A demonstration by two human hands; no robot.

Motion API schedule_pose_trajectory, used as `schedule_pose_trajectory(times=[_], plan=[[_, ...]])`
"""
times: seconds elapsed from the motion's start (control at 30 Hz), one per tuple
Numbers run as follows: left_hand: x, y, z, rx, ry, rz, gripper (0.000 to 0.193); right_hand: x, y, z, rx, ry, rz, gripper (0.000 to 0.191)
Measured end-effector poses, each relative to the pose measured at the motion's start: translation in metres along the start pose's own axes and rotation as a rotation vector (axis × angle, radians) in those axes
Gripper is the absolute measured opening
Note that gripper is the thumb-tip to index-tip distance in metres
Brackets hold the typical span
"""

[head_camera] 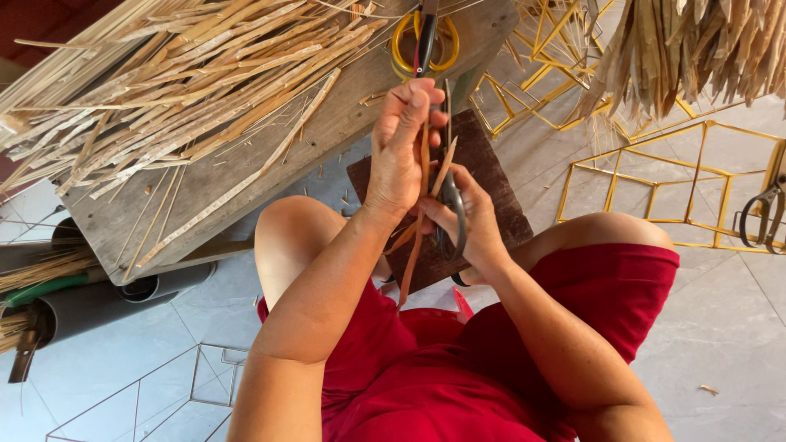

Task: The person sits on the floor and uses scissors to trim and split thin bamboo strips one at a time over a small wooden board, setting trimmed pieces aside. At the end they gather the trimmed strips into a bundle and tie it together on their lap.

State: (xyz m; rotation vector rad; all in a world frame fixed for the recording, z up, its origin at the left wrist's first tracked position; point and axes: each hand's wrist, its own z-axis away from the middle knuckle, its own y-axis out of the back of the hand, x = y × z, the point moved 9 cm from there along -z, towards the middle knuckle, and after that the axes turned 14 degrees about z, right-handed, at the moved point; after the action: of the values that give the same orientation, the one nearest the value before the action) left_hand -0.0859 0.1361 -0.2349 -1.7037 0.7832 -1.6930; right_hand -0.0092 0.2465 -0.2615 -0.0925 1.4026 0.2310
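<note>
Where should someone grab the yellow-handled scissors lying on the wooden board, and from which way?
Probably by the yellow loops of the yellow-handled scissors, which lie bare on the wooden board. Coming from the near side, where the left hand is, looks best: the loops' rounded ends point that way. The blades run off the top edge of the picture, so their tips cannot be seen.

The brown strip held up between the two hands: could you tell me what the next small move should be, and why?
Probably close the dark scissors on the brown strip. The left hand pinches the strip upright, and the right hand holds the scissors right beside it, so a snip seems ready.
</note>
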Motion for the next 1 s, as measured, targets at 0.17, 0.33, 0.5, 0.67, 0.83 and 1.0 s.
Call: schedule_pose_trajectory(times=[0.17, 0.33, 0.5, 0.67, 0.83, 1.0], plan=[[-0.01, -0.002, 0.005, -0.075, 0.003, -0.395, 0.047, 0.004, 0.019, -0.01, 0.011, -0.012, -0.018, 0.034], [-0.024, -0.002, 0.017, -0.201, 0.077, -0.942, 0.04, 0.008, 0.025, -0.009, 0.061, -0.06, 0.033, 0.03], [-0.026, -0.002, 0.015, -0.254, 0.056, -0.974, 0.027, 0.006, 0.026, -0.008, 0.09, -0.068, 0.085, 0.034], [-0.019, 0.06, -0.028, 0.049, 0.239, -0.807, 0.024, 0.008, 0.036, -0.009, 0.134, -0.122, -0.038, 0.051], [0.054, 0.142, -0.081, 0.332, -0.129, -1.152, 0.026, 0.006, 0.038, -0.01, 0.109, -0.134, -0.067, 0.054], [0.082, 0.175, -0.085, 0.405, -0.359, -1.588, 0.017, 0.008, 0.033, -0.011, 0.085, -0.137, -0.082, 0.054]])
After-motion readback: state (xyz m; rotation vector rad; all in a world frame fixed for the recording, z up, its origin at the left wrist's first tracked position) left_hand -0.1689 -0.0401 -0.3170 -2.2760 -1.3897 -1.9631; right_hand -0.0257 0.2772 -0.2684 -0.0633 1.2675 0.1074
